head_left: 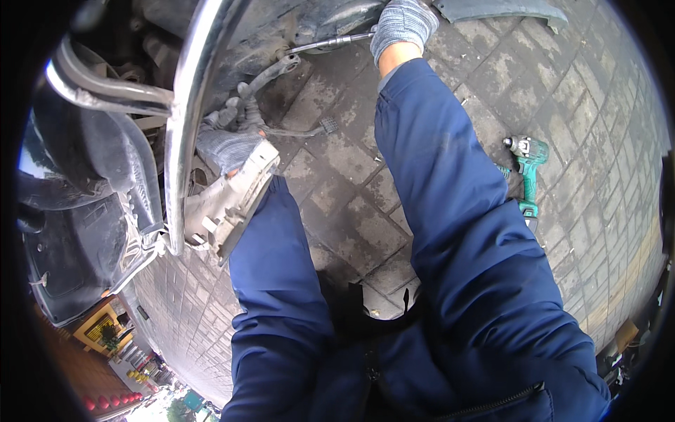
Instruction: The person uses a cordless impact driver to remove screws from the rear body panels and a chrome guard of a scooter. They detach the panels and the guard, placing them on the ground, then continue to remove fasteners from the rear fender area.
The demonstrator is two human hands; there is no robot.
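Note:
At the top, my right hand [406,28], in a grey knit glove, is closed on a long shiny wrench [330,43]. The wrench's far end meets the vehicle's underside, beside a grey metal arm [271,74]. My left hand [228,141], gloved alike, reaches behind a pale, dirty panel [239,190]. Its fingers are curled at the lower end of the metal arm; what they grip is partly hidden. A pedal with a ridged pad [328,126] sticks out to the right of my left hand.
A chrome tube [184,119] curves down on the left, in front of dark vehicle parts [84,246]. A teal cordless impact driver [529,172] lies on the paving [590,211] to the right. A dark curved panel [503,8] lies at the top right.

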